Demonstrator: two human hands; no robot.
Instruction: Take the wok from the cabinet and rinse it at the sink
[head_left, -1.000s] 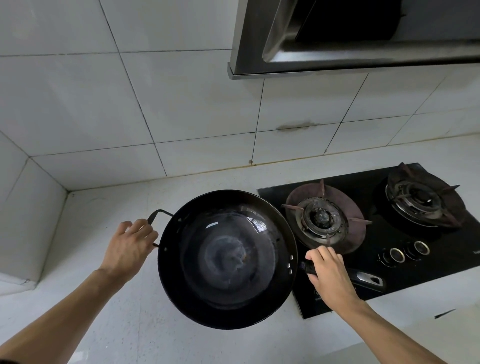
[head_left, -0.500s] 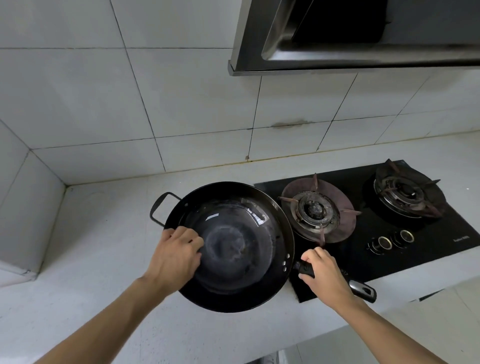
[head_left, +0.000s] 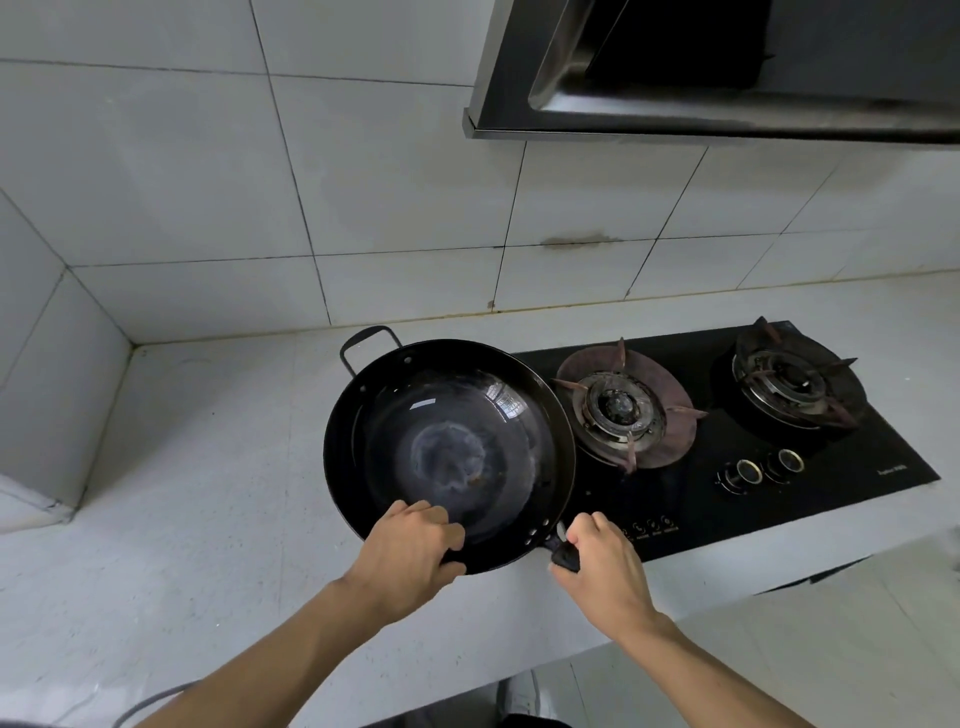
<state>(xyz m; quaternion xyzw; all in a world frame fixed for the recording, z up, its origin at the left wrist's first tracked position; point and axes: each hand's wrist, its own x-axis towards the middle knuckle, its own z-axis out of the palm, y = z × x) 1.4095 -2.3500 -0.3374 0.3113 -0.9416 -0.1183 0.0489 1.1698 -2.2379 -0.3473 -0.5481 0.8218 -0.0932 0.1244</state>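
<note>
fingers (head_left: 441, 519) of the left hand (head_left: 410, 551) are now hooked over the near rim of the wok (head_left: 447, 452), having been shifted there from the loop handle (head_left: 370, 343) at its far side. the right hand (head_left: 602, 561) is kept clamped on the long handle (head_left: 563, 555). the wok is held over the counter (head_left: 197, 467) beside the gas hob (head_left: 727, 452), so carrying seems under way. only a pale residue ring is seen inside; no sink is in view.

Black round wok (head_left: 449, 452), open side up, dull pale patch in its bowl's centre, small loop handle at its far rim, dark long handle at its near right, held over the white countertop (head_left: 197, 467) near its front edge
</note>
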